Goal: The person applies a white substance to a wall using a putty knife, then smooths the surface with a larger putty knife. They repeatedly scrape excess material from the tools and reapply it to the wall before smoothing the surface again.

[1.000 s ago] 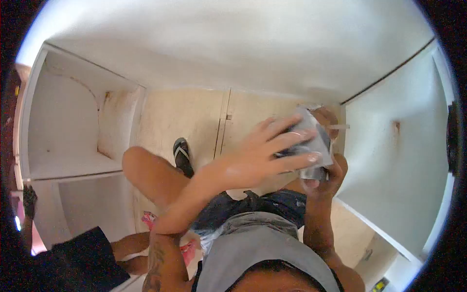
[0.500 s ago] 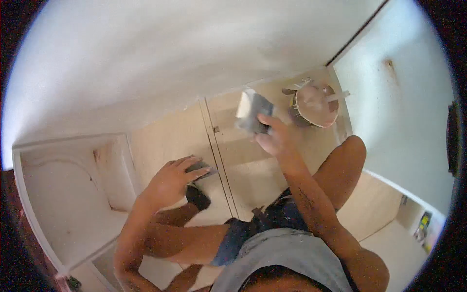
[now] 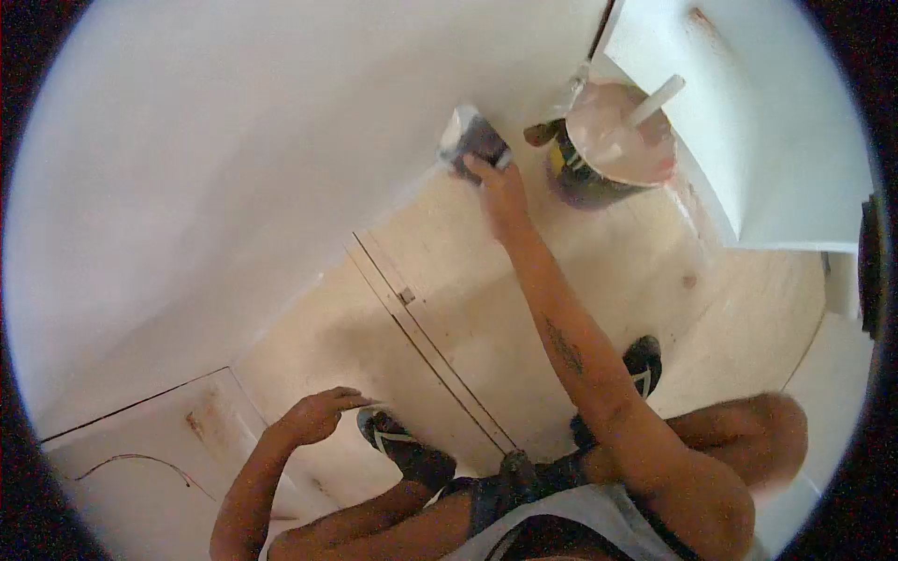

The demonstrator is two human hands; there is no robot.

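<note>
My right hand is closed round a dark, wide-bladed scraper with whitish paste on its far side, close to the white wall. At the lower left, my left hand grips a flat grey scraper, seen almost edge-on beside my foot. To the right of my right hand stands a bucket of pinkish-grey paste, with a pale stick leaning in it.
A large white wall runs along the far side. Pale boards with a long seam lie under my sandalled feet. White panels stand at the right, and a white recess with a thin cable is at the lower left.
The view has shifted and turned. My right hand has carried its scraper up near the wall, while my left hand has drawn lower, its scraper now turned edge-on. Both feet now show.
</note>
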